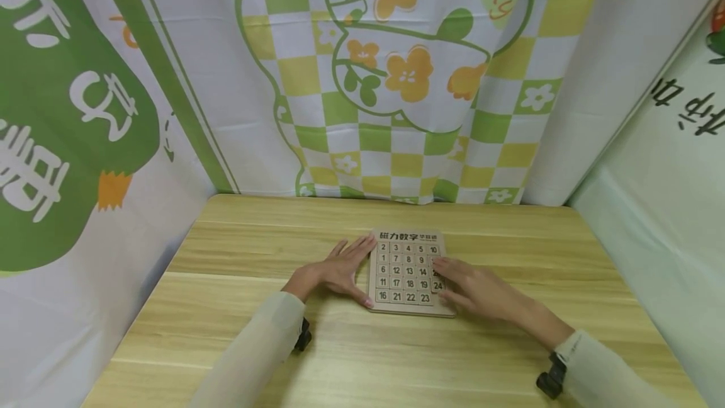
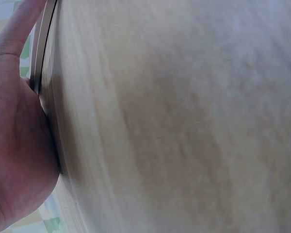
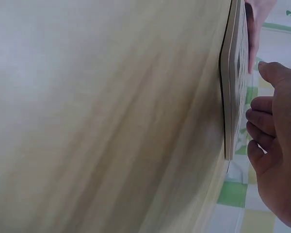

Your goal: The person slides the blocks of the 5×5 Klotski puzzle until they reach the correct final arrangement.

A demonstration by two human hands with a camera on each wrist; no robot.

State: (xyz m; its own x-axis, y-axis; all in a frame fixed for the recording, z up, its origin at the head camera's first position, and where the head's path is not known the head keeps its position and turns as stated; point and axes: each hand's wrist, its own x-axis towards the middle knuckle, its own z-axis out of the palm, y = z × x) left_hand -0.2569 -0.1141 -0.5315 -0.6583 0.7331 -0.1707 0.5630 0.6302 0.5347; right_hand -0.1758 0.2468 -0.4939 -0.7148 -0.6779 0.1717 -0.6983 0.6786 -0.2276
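Observation:
A wooden sliding number puzzle lies flat on the table, with rows of square numbered tiles under a printed heading. Its bottom-right slot shows no tile. My left hand rests along the board's left side, fingers spread, fingertips at the upper left edge and thumb at the lower left corner. Over the right-hand column, my right hand touches the tiles with its fingertips, just above the tile marked 24; part of that column is hidden. In the right wrist view, the right fingers are slightly bent beside the board's edge.
The light wooden table extends around the board on all sides. Behind it hangs a checked, flowered curtain; printed white cloths stand at the left and right. Dark wrist cameras sit at both sleeves.

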